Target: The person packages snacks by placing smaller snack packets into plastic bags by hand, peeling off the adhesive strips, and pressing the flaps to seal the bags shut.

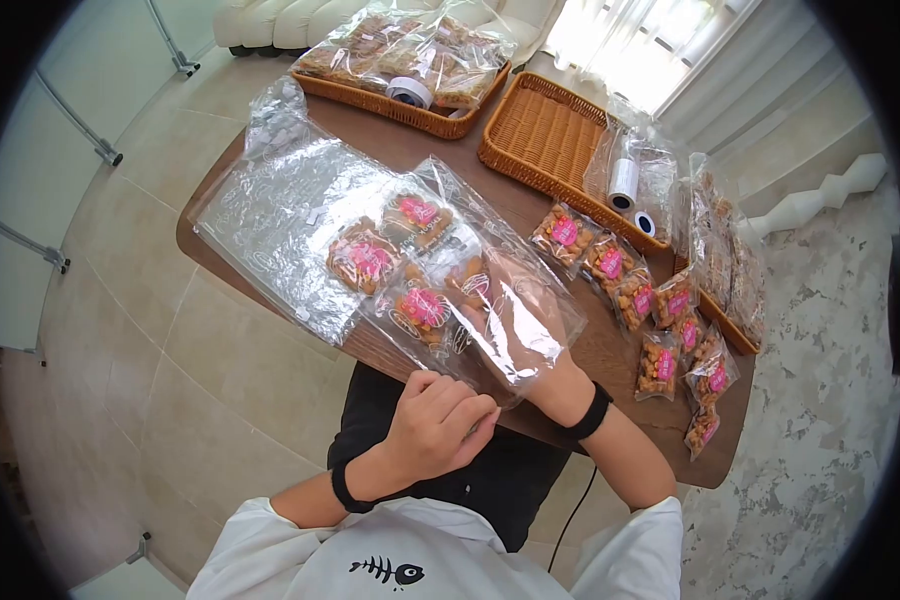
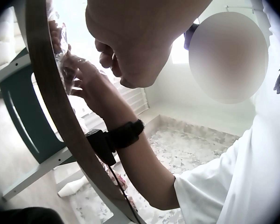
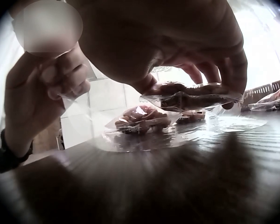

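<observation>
A large clear plastic bag [image 1: 370,335] with white print lies on the table, several small snack packets [image 1: 422,307] with pink labels inside it. My right hand [image 1: 520,310] reaches into the bag, seen through the film. In the right wrist view, thumb and fingers grip one packet [image 3: 191,99] just above the table, beside another packet [image 3: 142,120]. At the bag's near edge my left hand [image 1: 438,420] has curled fingers and pinches the bag's mouth. The left wrist view shows the left hand [image 2: 130,42] close up, its fingertips partly hidden.
More labelled packets [image 1: 657,365] lie scattered on the right of the brown table [image 1: 620,350]. Behind stand a wicker tray [image 1: 545,125] with a white roll [image 1: 623,183] at its end and another tray [image 1: 390,105] full of bagged snacks. Stacked clear bags [image 1: 260,200] cover the left end.
</observation>
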Motion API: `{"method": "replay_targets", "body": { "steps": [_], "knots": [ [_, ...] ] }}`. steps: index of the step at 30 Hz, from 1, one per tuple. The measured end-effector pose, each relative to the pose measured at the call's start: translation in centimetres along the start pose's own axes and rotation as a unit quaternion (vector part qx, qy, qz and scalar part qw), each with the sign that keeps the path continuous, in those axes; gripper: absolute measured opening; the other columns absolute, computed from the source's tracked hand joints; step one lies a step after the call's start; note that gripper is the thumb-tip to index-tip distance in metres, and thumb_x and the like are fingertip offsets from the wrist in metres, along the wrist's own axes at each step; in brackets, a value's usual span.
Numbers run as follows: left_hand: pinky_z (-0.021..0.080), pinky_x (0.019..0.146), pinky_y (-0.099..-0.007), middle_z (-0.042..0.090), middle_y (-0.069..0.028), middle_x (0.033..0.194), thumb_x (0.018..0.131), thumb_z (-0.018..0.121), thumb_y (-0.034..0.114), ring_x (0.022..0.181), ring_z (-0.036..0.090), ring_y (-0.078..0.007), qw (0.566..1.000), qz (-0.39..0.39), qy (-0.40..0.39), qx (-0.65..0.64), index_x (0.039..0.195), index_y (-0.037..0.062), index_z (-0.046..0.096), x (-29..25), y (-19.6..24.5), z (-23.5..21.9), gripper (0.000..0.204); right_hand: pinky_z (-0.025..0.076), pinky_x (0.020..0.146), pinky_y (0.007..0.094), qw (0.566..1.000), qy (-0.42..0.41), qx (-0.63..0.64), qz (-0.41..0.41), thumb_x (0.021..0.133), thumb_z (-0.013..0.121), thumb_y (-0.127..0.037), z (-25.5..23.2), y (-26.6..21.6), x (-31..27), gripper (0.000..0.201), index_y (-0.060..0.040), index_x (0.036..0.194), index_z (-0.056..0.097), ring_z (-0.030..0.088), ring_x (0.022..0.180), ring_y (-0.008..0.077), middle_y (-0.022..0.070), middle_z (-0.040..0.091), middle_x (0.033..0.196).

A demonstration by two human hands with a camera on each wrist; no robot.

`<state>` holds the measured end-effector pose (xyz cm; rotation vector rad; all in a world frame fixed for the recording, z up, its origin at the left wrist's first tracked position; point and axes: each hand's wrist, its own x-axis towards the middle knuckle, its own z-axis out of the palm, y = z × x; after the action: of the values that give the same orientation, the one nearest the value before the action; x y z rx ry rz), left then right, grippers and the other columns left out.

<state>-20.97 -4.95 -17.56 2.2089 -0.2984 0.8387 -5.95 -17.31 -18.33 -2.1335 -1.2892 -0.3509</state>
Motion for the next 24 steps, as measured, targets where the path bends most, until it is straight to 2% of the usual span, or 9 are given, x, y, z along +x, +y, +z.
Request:
{"method": "replay_targets", "body": {
  "steps": [1,2,4,8,11,14,16,20,24],
  "knots": [
    [0.041,0.076,-0.0375,0.063,0.0009,0.082,0.079,0.083,0.005,0.072,0.061,-0.0195,1.0,0.0,0.001,0.002,0.1,0.0124,0.065,0.0,0.0,-0.1,0.029,0.047,0.108,0.0455,0.992,-0.119,-0.051,0.013,0.104,0.059,-0.024,-1.6,0.4,0.7,0.053,-0.0094,0.154,0.05,0.056,0.134,0.0395,0.0195,0.055,0.151],
    [0.042,0.077,-0.0368,0.061,-0.0001,0.083,0.08,0.082,0.007,0.073,0.06,-0.0198,1.0,0.0,-0.004,0.001,0.101,0.0113,0.065,-0.1,0.0,-0.2,0.027,0.05,0.105,0.0428,0.974,-0.207,0.029,0.086,0.106,0.053,-0.027,0.2,1.5,0.4,0.051,-0.0087,0.153,0.051,0.061,0.127,0.0385,0.0186,0.056,0.149],
    [0.042,0.078,-0.0362,0.06,-0.0012,0.084,0.081,0.081,0.008,0.074,0.06,-0.0201,1.0,0.0,-0.006,0.001,0.102,0.0103,0.066,0.0,0.0,-0.3,0.026,0.052,0.102,0.0448,0.941,-0.259,0.0,0.218,0.103,0.057,-0.024,-0.6,0.5,2.1,0.052,-0.0071,0.152,0.051,0.064,0.122,0.0403,0.0213,0.056,0.148],
    [0.042,0.078,-0.0362,0.06,-0.0011,0.084,0.082,0.081,0.008,0.073,0.06,-0.0199,1.0,0.0,-0.005,-0.005,0.102,0.0101,0.066,0.2,0.0,-0.1,0.026,0.053,0.102,0.0499,0.974,-0.155,-0.105,0.125,0.102,0.064,-0.025,-1.3,-0.4,4.7,0.056,-0.0052,0.152,0.05,0.062,0.123,0.0439,0.0284,0.051,0.15],
    [0.042,0.078,-0.0363,0.06,-0.0013,0.084,0.082,0.08,0.008,0.073,0.06,-0.02,1.0,0.001,-0.008,-0.007,0.102,0.0101,0.066,0.4,-0.1,0.0,0.024,0.048,0.109,0.0511,0.968,-0.181,-0.053,0.167,0.103,0.063,-0.028,-0.3,0.4,3.7,0.054,-0.0082,0.153,0.05,0.056,0.131,0.046,0.0287,0.049,0.153],
    [0.041,0.078,-0.037,0.061,-0.0002,0.082,0.081,0.081,0.007,0.072,0.06,-0.0197,1.0,-0.002,-0.011,-0.005,0.1,0.011,0.065,0.3,-0.3,0.2,0.025,0.042,0.117,0.0527,0.979,-0.163,-0.107,0.052,0.104,0.062,-0.029,-0.6,1.6,2.6,0.053,-0.0108,0.153,0.051,0.048,0.14,0.0477,0.0287,0.044,0.157],
    [0.041,0.077,-0.0377,0.063,0.0011,0.081,0.079,0.082,0.006,0.071,0.06,-0.0194,1.0,-0.004,-0.011,-0.002,0.099,0.0119,0.064,0.4,-0.3,0.4,0.027,0.044,0.114,0.0524,0.988,-0.148,-0.051,0.009,0.099,0.062,-0.021,-1.3,1.6,2.6,0.057,-0.0001,0.152,0.05,0.051,0.137,0.049,0.0334,0.046,0.155],
    [0.041,0.077,-0.0375,0.063,0.0011,0.081,0.08,0.082,0.005,0.071,0.06,-0.0192,1.0,-0.004,-0.008,-0.006,0.099,0.0119,0.064,0.6,-0.3,0.5,0.027,0.044,0.114,0.0531,0.987,-0.15,-0.044,-0.025,0.096,0.063,-0.018,-1.6,1.6,2.5,0.059,0.0028,0.15,0.052,0.052,0.136,0.0503,0.0348,0.044,0.156],
    [0.041,0.077,-0.0372,0.063,0.0011,0.081,0.079,0.082,0.005,0.071,0.06,-0.0192,1.0,-0.001,-0.01,-0.01,0.099,0.0119,0.064,0.6,-0.2,0.7,0.027,0.042,0.116,0.0536,0.987,-0.144,-0.065,-0.014,0.097,0.065,-0.02,-0.9,2.4,1.8,0.057,-0.0045,0.151,0.053,0.05,0.138,0.0498,0.0309,0.04,0.16]
  ]
}}
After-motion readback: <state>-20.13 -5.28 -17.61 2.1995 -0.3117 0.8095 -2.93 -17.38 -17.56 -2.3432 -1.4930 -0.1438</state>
